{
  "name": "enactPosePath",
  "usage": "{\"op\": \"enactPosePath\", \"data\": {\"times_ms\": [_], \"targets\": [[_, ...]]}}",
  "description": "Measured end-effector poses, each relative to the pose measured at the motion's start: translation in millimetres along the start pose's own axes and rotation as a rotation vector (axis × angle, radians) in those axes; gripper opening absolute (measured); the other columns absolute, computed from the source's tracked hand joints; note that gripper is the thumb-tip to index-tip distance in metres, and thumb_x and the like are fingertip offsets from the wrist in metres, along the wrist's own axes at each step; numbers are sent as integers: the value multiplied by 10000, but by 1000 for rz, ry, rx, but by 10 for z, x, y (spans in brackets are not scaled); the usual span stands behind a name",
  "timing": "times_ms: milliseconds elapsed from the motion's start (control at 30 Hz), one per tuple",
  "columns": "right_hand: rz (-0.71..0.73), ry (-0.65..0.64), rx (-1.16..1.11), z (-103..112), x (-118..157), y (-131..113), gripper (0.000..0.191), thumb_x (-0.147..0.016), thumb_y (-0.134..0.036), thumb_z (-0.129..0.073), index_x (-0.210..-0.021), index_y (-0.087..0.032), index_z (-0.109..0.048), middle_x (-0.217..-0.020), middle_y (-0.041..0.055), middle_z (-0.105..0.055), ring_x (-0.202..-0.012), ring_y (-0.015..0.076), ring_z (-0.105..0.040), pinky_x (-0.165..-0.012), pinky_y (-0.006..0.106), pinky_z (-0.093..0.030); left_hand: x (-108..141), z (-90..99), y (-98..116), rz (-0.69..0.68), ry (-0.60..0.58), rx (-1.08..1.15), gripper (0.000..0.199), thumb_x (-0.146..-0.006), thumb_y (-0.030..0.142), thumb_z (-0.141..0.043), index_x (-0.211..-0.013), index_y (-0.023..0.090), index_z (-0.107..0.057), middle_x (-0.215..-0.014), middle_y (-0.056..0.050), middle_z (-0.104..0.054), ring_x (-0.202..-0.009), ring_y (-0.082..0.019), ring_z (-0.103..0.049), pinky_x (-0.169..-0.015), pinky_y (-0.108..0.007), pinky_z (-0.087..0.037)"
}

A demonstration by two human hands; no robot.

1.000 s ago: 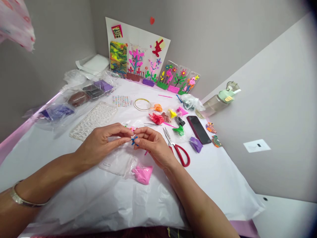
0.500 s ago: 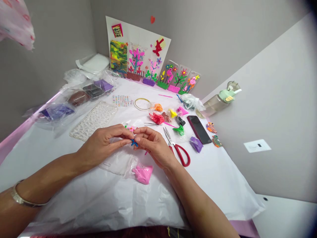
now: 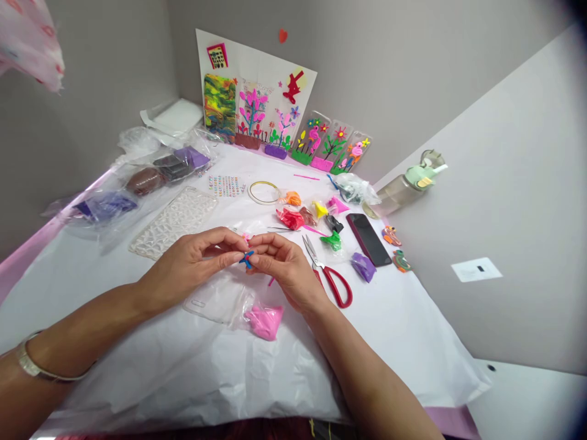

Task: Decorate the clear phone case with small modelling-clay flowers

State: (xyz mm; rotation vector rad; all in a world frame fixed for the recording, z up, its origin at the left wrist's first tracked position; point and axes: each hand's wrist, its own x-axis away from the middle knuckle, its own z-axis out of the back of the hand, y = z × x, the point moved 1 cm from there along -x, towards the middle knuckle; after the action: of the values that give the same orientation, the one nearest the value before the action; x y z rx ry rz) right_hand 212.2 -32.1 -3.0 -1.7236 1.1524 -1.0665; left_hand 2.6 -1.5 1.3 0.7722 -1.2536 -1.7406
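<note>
Between the fingertips of both hands is a small blue clay flower [image 3: 247, 259] with a reddish centre. My left hand [image 3: 195, 260] pinches it from the left, thumb and forefinger closed. From the other side my right hand [image 3: 287, 266] grips it between thumb and fingers. Under the hands lies a clear phone case [image 3: 213, 305], partly hidden by my left hand. Just behind the fingertips a bit of a pink clay flower [image 3: 246, 237] shows. A bag of pink clay [image 3: 265, 321] sits on the white sheet below the hands.
Red-handled scissors [image 3: 328, 272] lie right of my right hand, with a phone [image 3: 369, 238] beyond. Several small clay bags, such as the green one [image 3: 331, 240], are behind. A textured white mat [image 3: 177, 220] lies left; a bottle [image 3: 398, 186] stands at the back right.
The blue flower has turned between the fingers, and its reddish centre now shows. My left hand has shifted very slightly, covering more of the pink flower behind.
</note>
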Motion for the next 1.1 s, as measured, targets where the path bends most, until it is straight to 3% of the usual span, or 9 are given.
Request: {"op": "enactPosePath", "data": {"times_ms": [267, 467, 767, 1100], "targets": [[33, 24, 22, -12, 14, 3, 393, -740, -427, -1039, -999, -229, -819, -910, 4, -816, -796, 162, -762, -839, 335, -671, -18, -8, -50, 9, 35, 105, 344, -904, 561, -771, -1096, 276, -749, -1100, -40, -830, -1059, -280, -800, -959, -392, -656], [85, 55, 50, -28, 20, -22, 375, -721, -459, -1046, -918, -234, -819, -854, -3, -809, -762, 159, -740, -830, 338, -658, -26, -28, -43, 26, -80, 173, 314, -908, 533, -774, -1066, 267, -727, -1019, -22, -818, -984, -254, -799, -919, -380, -657], [106, 63, 107, -50, 25, -42, 336, -727, -439, -1036, -867, -227, -816, -812, -14, -765, -735, 144, -683, -753, 300, -599, -39, 15, -45, -10, -83, 170, 209, -940, 472, -754, -961, 264, -755, -983, 2, -819, -966, -230, -780, -864, -312, -604], [111, 42, 129, -57, 32, -34, 356, -774, -492, -1001, -920, -228, -811, -814, -8, -775, -700, 143, -690, -723, 297, -584, -30, -11, -61, -19, -130, 238, 193, -953, 450, -774, -1025, 273, -753, -1022, 9, -834, -1009, -219, -798, -928, -310, -625]]}}
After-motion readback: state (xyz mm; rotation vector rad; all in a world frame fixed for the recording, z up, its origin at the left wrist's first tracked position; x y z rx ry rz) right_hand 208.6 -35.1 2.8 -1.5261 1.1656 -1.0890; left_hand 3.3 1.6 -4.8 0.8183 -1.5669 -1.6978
